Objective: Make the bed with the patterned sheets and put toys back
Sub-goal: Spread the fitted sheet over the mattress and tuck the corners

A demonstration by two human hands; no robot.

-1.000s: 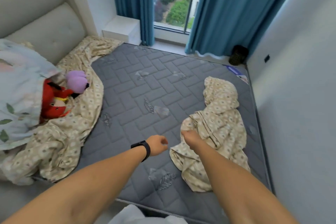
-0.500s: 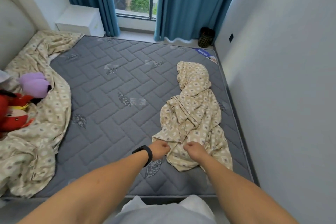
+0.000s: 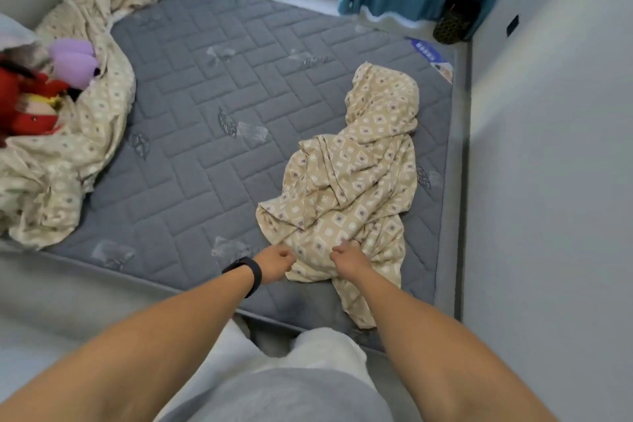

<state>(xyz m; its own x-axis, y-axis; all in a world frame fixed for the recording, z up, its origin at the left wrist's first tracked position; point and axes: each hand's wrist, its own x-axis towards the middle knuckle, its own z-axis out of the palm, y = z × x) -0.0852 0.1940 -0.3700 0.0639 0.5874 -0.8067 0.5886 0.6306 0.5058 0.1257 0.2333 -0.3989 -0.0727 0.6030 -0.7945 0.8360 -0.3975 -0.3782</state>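
Sheet [image 3: 349,188], beige with a small diamond print, lies bunched in a long crumpled heap on the right half of the bare grey mattress [image 3: 219,120], its near end trailing over the foot edge. It looks thin, light and limp: it should lift with little effort, hold no shape, and drag across the quilted top rather than slide freely. Both hands are at its near end, the left hand [image 3: 276,262] clenched on a fold at the heap's left edge and the right hand [image 3: 349,259] clenched on a bunch just beside it, fingers curled into the cloth. That hold gathers only a fold; finding a hem or corner and spreading the hands apart would probably give better control for shaking it open. Along the left side lies a second heap of the same cloth [image 3: 68,161], with a red toy [image 3: 27,106] and a purple toy [image 3: 73,58] resting on it. They would likely need lifting off before that cloth can be spread. The wall [image 3: 548,181] stands just beside the mattress on the right, leaving little room there.
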